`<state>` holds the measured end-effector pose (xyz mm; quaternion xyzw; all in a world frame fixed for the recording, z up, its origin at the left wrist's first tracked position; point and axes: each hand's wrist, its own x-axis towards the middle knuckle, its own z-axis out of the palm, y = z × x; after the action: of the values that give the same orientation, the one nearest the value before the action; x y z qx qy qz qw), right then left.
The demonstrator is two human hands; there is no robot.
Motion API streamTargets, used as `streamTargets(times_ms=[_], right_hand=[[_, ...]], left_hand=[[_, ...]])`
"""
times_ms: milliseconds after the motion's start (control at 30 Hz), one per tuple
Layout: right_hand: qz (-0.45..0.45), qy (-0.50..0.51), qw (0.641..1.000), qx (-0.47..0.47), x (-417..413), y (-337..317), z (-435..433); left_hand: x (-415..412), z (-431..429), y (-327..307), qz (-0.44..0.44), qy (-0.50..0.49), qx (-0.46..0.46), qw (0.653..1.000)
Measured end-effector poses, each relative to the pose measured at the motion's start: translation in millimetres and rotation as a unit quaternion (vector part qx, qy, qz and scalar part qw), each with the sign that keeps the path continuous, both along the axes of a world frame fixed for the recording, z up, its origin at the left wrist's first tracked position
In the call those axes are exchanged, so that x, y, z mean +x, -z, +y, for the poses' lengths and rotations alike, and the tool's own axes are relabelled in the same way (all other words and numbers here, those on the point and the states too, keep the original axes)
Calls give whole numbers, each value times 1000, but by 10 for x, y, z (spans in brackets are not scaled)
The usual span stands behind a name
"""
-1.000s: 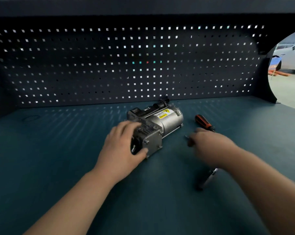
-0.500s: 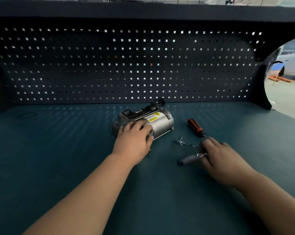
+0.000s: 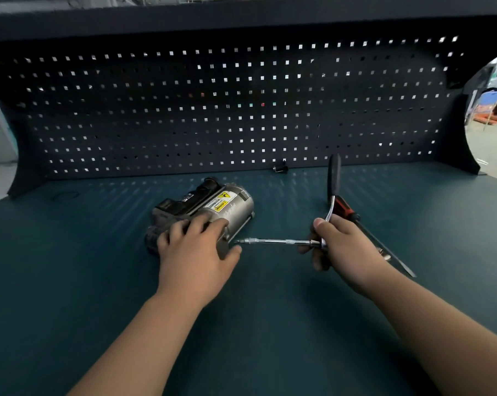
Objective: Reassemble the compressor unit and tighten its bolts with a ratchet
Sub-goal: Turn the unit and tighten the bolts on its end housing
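The compressor (image 3: 227, 207) lies on its side on the dark green surface (image 3: 98, 281), a little left of the middle and near to the back wall. Its body is a silver-grey metal cylinder whose round end points to the back and to the right. On the top of the cylinder there is a yellow and white warning label (image 3: 223, 202). Black plastic parts sit along the upper side, and the near end is a darker grey block with a flat plate.

The left hand (image 3: 195, 250) grips this near end. Its fingers are bent over the top of the block and the thumb presses against the plate.

The right hand (image 3: 347, 247) is closed around the head of the ratchet (image 3: 334, 172). The handle, with a black grip, stands up from the hand and leans slightly towards the back. From the head a long thin extension bar (image 3: 278, 241) goes level to the left. Its tip is at the lower corner of the plate, just beside the left thumb. I cannot tell if the tip sits on a bolt.

The two hands are apart, with the bar between them.

A screwdriver (image 3: 345, 208) with an orange and black handle lies on the surface behind the right hand, and its shaft runs to the near right. A small black part (image 3: 280, 168) lies at the foot of the dark pegboard (image 3: 156, 110).
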<state>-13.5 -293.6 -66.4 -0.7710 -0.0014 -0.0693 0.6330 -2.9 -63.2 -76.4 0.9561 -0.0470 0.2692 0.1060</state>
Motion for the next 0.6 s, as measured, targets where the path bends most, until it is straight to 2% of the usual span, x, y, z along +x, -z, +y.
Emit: streamTargets(times_ms=[100,200,367,600], right_hand=[[-8,-8,1000,6,-27,17,44],[-7,-3,1000,5,-45,31,66],[-11,-7,1000,26,-86,54,77],[-24,5,999,34,-123,45,96]], left_hand=[[-32,21,20,-36,50,-53,997],[-28,-13,33,-63,50,-89,993],[-26,-32,51,-85,48,-105,990],[-42,-46,31,-73,49,-118,989]])
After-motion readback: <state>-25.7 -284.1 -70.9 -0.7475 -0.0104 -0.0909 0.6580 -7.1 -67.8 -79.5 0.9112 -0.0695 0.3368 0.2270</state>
